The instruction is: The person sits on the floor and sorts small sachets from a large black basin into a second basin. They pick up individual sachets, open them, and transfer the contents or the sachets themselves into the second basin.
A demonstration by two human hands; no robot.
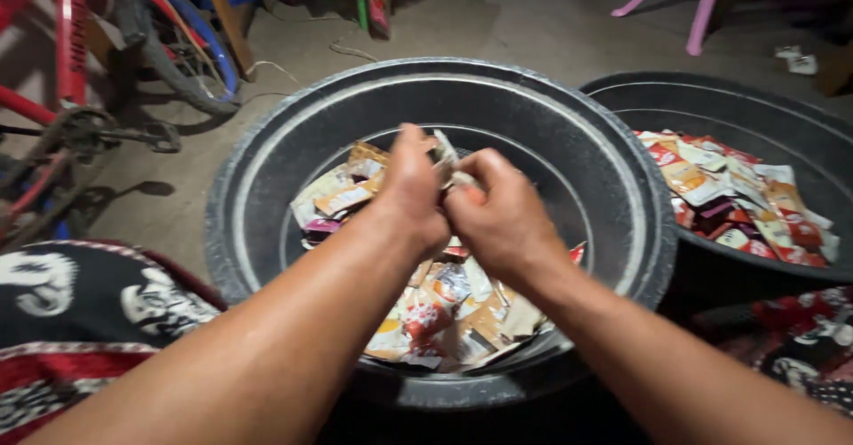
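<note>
Gripping a small sachet (pixel 447 162) between them, the left hand (pixel 410 189) and right hand (pixel 498 217) meet — fingers pinched on it — above a black tub (pixel 622 187) of loose sachets (pixel 444 307); a second tub (pixel 800 121) sits just beside, a red bicycle (pixel 71 81) nearby.

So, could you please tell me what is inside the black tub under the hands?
The black tub holds loose sachets; both hands and forearms cover some, and its bottom is hidden.
</note>
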